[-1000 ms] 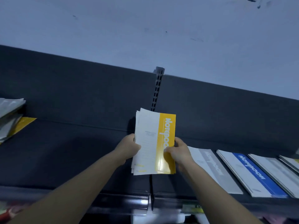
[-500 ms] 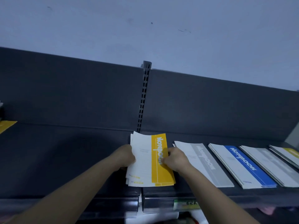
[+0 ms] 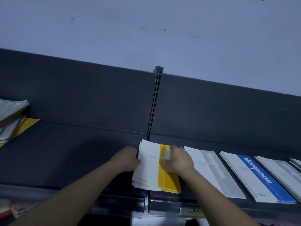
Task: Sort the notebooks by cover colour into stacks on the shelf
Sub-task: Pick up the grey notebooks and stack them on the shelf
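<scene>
A stack of white-and-yellow notebooks [image 3: 151, 170] lies flat on the dark shelf [image 3: 78, 154], over the seam between two shelf sections. My left hand [image 3: 128, 159] grips the stack's left edge with curled fingers. On the yellow band rests my right hand [image 3: 180, 159], its fingers blurred and reaching toward the stack's far edge. To the right lie a grey notebook stack [image 3: 216, 175], a blue one [image 3: 259, 176] and another grey one [image 3: 283, 173]. A mixed pile of notebooks [image 3: 11, 116] sits at the far left, with a yellow cover [image 3: 29, 123] sticking out beneath it.
The slotted upright post [image 3: 154, 103] rises behind the yellow stack against the dark back panel. One more notebook [image 3: 296, 162] shows at the right border. The shelf's front lip carries a green label [image 3: 192, 210]. Bare shelf lies between the mixed pile and my left hand.
The yellow stack has come down from upright in both hands to lying flat on the shelf beside the grey stack. My right hand has slid from its lower right edge onto the top.
</scene>
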Motion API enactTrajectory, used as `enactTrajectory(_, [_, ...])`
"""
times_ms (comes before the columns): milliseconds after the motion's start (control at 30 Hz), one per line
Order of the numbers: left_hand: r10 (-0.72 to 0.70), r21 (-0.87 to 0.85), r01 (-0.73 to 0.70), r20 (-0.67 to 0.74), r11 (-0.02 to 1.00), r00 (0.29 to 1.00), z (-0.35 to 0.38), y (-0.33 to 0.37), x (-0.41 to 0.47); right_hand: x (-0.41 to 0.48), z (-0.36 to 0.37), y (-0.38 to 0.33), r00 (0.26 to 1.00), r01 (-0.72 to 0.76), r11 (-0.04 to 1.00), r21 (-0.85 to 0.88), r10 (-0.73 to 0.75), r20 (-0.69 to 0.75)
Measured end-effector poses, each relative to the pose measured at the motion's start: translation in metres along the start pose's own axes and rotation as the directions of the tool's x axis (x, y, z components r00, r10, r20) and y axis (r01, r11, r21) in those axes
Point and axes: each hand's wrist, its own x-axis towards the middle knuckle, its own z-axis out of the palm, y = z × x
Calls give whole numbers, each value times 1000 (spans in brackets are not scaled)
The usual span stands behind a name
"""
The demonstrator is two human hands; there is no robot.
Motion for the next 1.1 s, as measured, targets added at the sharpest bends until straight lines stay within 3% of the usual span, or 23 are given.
enactTrajectory(100, [-26,110,35,-90,993,996,-19,-20,-12,3,5,-23,985,163,987,-3,-163,-55])
enactTrajectory(233, [-82,282,139,-204,949,976,-49,-59,-37,6,16,-74,930,366,930,-19,-366,-19])
enactTrajectory(333, [-138,413,256,-296,874,945,-73,-92,-61,4,26,-117,887,462,887,-8,-462,18])
enactTrajectory(467, [-212,459,378,-373,804,903,-105,-143,-97,-2,41,-180,823,566,824,-26,-563,78])
enactTrajectory(800, [-308,446,561,-520,697,796,-172,-277,-160,-25,79,-343,707,697,717,12,-689,159])
enactTrajectory(1100, [-256,372,546,-598,751,760,-225,-370,-170,-27,104,-456,727,673,731,111,-682,82])
